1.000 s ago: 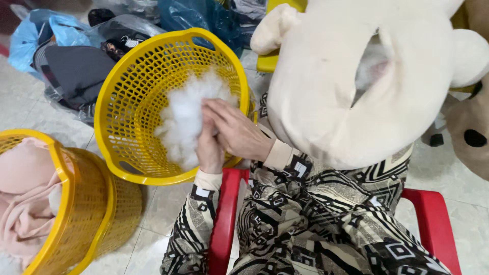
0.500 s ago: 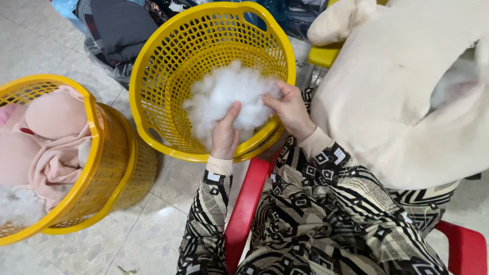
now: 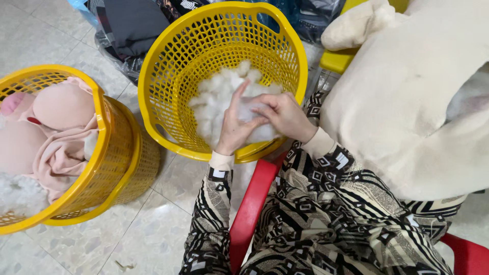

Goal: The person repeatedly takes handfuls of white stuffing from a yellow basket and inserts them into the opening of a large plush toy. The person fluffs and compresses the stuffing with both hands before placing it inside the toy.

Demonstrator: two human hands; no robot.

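Observation:
A yellow plastic basket [image 3: 173, 76] stands on the floor in front of me, holding a heap of white fibre stuffing [image 3: 216, 94]. My left hand [image 3: 233, 127] and my right hand [image 3: 285, 114] meet over the basket's near rim, both closed around a clump of that stuffing. A large cream plush toy [image 3: 407, 102] lies on my lap at the right, one limp limb [image 3: 356, 23] pointing toward the basket. My sleeves and clothes are black-and-white patterned.
A second yellow basket [image 3: 109, 153] at the left holds pink plush skins [image 3: 56, 112] and some white stuffing. I sit on a red plastic chair [image 3: 252, 203]. Dark bags [image 3: 132, 25] lie behind the baskets. The floor is pale tile [image 3: 142, 234].
The view has shifted so both baskets sit further right and lower. My hands have stayed together on the stuffing clump at the basket's near rim.

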